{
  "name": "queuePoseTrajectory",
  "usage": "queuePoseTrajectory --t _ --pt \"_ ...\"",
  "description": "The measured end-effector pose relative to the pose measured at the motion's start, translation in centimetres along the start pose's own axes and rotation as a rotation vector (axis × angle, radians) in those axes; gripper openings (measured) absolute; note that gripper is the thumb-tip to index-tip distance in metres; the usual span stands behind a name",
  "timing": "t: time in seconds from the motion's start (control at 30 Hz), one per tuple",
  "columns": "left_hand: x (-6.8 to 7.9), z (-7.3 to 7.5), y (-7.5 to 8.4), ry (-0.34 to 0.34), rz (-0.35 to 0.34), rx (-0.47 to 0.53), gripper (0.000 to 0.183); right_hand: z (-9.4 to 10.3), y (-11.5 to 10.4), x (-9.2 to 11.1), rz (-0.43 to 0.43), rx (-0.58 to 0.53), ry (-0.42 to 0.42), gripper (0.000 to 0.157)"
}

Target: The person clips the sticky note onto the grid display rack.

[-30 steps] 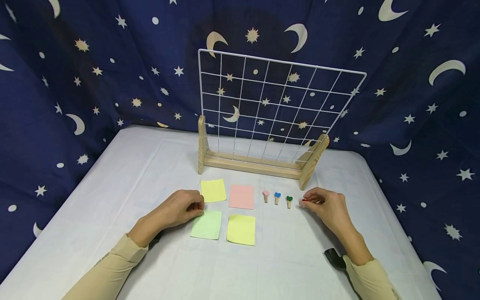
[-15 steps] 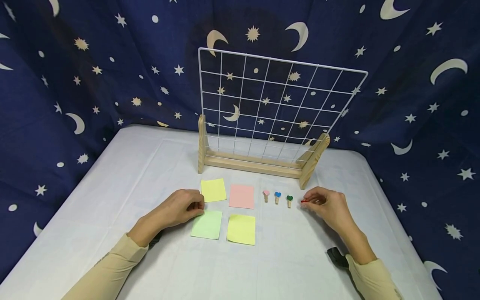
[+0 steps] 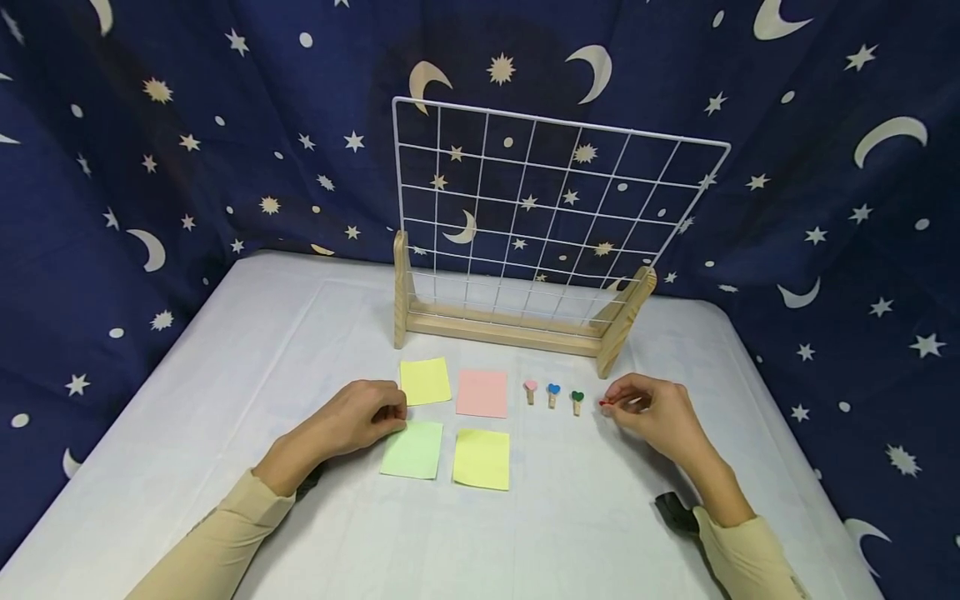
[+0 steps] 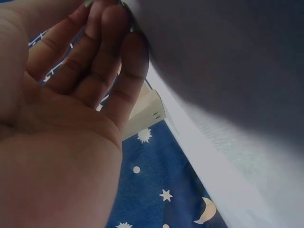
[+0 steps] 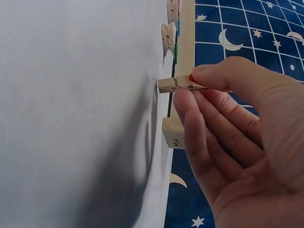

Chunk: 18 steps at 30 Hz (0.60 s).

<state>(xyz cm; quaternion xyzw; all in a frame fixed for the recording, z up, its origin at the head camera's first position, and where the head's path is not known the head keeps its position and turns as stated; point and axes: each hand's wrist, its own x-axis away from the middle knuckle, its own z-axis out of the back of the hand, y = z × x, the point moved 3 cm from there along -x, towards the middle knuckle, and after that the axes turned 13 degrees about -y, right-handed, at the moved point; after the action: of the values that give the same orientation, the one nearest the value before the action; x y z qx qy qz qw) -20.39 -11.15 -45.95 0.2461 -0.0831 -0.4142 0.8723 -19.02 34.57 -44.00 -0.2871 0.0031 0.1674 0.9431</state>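
Observation:
My left hand (image 3: 360,418) is at the upper left corner of a green sticky note (image 3: 412,450), its fingertips and thumb pinching that corner; in the left wrist view the fingers hide most of the contact. My right hand (image 3: 660,412) pinches a small wooden clothespin (image 5: 173,85) with a red top between thumb and fingers, its free end at the white cloth. To the left of that hand lie clothespins with a green heart (image 3: 577,397), a blue heart (image 3: 553,390) and a pink heart (image 3: 530,387).
Near the green note lie a yellow note (image 3: 425,382), a pink note (image 3: 482,393) and another yellow note (image 3: 482,460). Behind them stands a white wire grid (image 3: 525,200) in a wooden base (image 3: 502,332). A blue star-and-moon curtain (image 3: 187,167) surrounds the white-covered table (image 3: 360,542).

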Motion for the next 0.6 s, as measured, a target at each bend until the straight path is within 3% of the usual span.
queuePoseTrajectory --t 0.33,0.6 --pt "0.0 0.2 0.0 0.008 -0.017 -0.024 0.017 0.4 -1.1 -0.4 0.01 -0.025 0.048 0.023" --pt "-0.2 0.6 0.6 -0.001 -0.044 0.019 0.016 0.4 -3.3 -1.2 0.059 -0.117 0.09 0.017"
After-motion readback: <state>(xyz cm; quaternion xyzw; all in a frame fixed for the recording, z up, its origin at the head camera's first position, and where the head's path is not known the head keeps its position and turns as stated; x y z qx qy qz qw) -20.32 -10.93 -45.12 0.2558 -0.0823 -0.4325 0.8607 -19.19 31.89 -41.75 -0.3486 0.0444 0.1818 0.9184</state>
